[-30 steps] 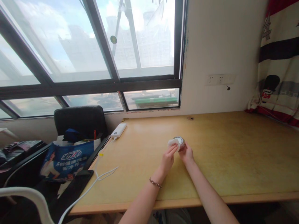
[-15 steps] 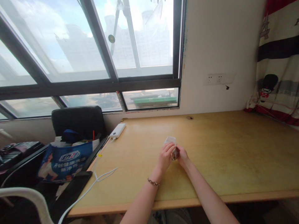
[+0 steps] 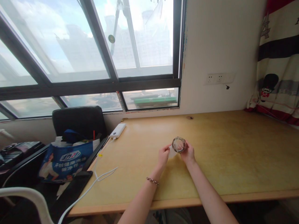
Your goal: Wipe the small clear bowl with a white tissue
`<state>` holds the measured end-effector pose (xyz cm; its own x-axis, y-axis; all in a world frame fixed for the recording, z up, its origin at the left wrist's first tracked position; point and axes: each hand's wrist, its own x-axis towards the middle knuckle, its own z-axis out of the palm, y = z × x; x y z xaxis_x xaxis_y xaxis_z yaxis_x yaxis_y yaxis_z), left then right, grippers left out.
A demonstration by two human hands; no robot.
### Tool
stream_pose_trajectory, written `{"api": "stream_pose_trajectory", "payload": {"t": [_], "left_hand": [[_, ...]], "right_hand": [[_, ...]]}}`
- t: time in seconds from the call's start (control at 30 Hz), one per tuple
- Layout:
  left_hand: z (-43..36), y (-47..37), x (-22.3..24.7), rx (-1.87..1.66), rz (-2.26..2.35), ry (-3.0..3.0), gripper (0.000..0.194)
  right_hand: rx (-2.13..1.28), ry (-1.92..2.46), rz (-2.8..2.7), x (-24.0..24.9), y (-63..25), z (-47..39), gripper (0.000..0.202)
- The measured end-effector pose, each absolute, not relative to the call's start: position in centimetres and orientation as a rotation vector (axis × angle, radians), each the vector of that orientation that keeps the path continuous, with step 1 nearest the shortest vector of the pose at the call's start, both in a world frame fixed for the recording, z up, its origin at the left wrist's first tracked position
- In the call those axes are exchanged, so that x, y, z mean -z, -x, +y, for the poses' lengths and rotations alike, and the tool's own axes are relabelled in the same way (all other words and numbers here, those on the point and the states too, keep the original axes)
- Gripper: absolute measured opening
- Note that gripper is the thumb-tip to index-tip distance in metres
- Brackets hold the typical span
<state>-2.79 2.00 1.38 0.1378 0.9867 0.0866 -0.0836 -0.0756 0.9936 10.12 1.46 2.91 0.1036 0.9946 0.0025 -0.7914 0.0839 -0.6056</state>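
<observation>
A round, clear glass (image 3: 179, 144) is tilted so that its open-looking circular end faces the camera. My right hand (image 3: 188, 153) is closed round its right and lower side. Beside the glass, on its left, a thin white sheet, like a tissue or wipe (image 3: 172, 152), hangs down. Its left edge is pinched in my left hand (image 3: 164, 153), which wears no glove and has a braided bracelet at the wrist. Both hands are above the middle of the wooden table (image 3: 224, 149). The glass hides part of my right fingers.
On the table's left edge lies a white power bank (image 3: 118, 130) with a white cable (image 3: 95, 174) trailing toward the front. A blue bag (image 3: 67, 161) rests on a black chair (image 3: 78, 119) at the left. A patterned curtain (image 3: 277, 62) hangs at the right.
My hands have moved apart slightly. The glass, mostly covered before, has turned its round end to the camera and shifted right with my right hand. The white sheet now hangs lower, between hand and glass.
</observation>
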Motion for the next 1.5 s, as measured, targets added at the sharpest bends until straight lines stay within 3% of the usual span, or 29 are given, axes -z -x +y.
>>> {"api": "stream_pose_trajectory", "payload": {"t": [0.77, 0.93, 1.17, 1.5], "left_hand": [[1.1, 2.5, -2.5, -1.036, 0.651, -0.926, 0.036], [1.1, 2.5, -2.5, -1.047, 0.639, -0.865, 0.035], [1.4, 2.2, -1.7, -1.094, 0.723, -0.806, 0.027], [0.6, 2.6, -1.8, -1.422, 0.995, -1.590, 0.039]], "right_hand": [[-1.151, 0.652, -0.569, -3.0, -8.7, 1.7, 0.019], [-1.015, 0.853, -0.786, -2.7, -8.8, 1.6, 0.021], [-0.627, 1.048, -1.215, -3.2, -8.0, 0.3, 0.009], [-0.438, 1.143, -1.287, -3.2, -8.1, 0.0, 0.013]]}}
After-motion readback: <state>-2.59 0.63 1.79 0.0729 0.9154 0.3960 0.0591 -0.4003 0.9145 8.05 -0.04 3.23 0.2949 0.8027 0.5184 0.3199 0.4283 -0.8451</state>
